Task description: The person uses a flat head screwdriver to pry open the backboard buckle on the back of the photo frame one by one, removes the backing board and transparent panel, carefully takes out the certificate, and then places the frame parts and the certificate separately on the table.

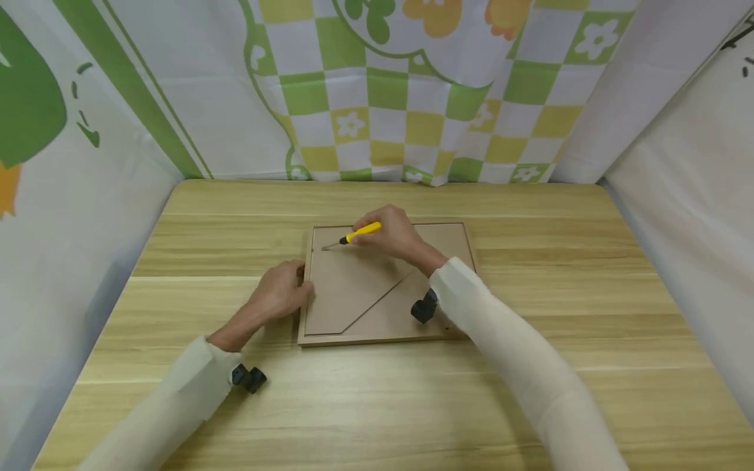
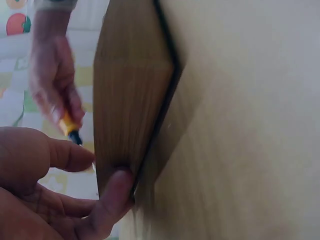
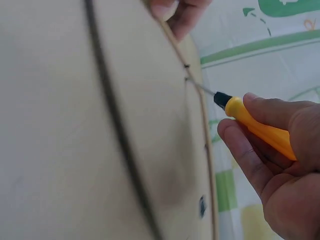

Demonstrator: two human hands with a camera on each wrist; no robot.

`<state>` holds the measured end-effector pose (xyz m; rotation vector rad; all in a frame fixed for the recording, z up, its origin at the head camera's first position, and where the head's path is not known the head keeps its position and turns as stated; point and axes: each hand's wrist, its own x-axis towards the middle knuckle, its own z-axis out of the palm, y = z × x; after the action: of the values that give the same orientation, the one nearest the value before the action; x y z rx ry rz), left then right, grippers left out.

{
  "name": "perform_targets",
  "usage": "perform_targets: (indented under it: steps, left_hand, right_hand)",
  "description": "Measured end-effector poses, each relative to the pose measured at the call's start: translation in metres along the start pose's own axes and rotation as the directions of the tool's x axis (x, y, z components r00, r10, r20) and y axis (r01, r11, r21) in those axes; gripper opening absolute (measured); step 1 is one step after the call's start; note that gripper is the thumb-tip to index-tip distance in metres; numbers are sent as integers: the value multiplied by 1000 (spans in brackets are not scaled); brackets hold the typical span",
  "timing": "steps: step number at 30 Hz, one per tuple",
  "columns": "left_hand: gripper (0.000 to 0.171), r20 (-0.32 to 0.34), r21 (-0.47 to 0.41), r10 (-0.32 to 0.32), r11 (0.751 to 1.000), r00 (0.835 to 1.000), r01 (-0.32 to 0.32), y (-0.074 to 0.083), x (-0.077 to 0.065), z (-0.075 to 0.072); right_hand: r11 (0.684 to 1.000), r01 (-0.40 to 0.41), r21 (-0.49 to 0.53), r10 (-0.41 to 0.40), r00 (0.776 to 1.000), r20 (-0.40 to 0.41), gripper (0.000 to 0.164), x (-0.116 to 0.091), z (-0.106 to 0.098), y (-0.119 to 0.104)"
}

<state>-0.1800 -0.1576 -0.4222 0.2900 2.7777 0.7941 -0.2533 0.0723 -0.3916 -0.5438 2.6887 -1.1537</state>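
A flat, light-brown wooden frame (image 1: 353, 339) with thin panels set inside its rim lies on the table. My left hand (image 1: 279, 290) holds its left edge, the thumb over the rim and the fingers against the outer side (image 2: 125, 115). In my right hand (image 1: 396, 234) is a screwdriver (image 3: 265, 131), its yellow handle pinched between thumb and fingers. The thin metal shaft slants down to the left, the tip at the panel (image 1: 347, 281) near the upper left corner. Whether the tip presses into the panel, I cannot tell.
A dark diagonal seam (image 1: 377, 301) runs across the panels. Wood-grain tabletop (image 1: 377, 405) surrounds the frame. Behind it hangs a checkered green and yellow cloth (image 1: 385, 118), with white cloth walls on both sides. Small black devices (image 1: 424, 306) sit at both wrists.
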Motion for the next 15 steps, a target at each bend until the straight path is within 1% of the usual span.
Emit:
perform_targets:
  steps: [2, 4, 7, 9, 11, 13, 14, 15]
  left_hand:
    - [46, 4, 6, 15, 1000, 1000, -15, -2, 8, -4]
    - [50, -9, 21, 39, 999, 999, -39, -5, 18, -6]
    - [53, -46, 62, 70, 996, 997, -67, -5, 34, -10]
    - [53, -90, 83, 82, 994, 993, -75, -5, 44, -12]
    - [52, -133, 113, 119, 988, 984, -104, -4, 54, -14]
    - [49, -167, 140, 182, 977, 969, -159, -4, 66, -14]
    - [47, -169, 148, 219, 970, 961, -195, -3, 71, -14]
    - [46, -156, 157, 261, 959, 953, -237, -3, 77, -13]
  right_hand:
    - [1000, -24, 7, 24, 1000, -9, 27, -6, -3, 7]
    - [999, -40, 25, 41, 999, -17, 27, -10, -5, 13]
    - [996, -73, 43, 74, 997, -23, 26, -17, -8, 21]
    - [996, -78, 49, 79, 997, -22, 25, -21, -10, 24]
    - [995, -78, 56, 80, 997, -24, 25, -25, -12, 27]
    - [995, -73, 61, 75, 997, -31, 25, -28, -15, 30]
    - [996, -70, 63, 72, 997, -36, 25, -30, -16, 31]
    - [996, -67, 64, 69, 997, -39, 25, -32, -17, 32]
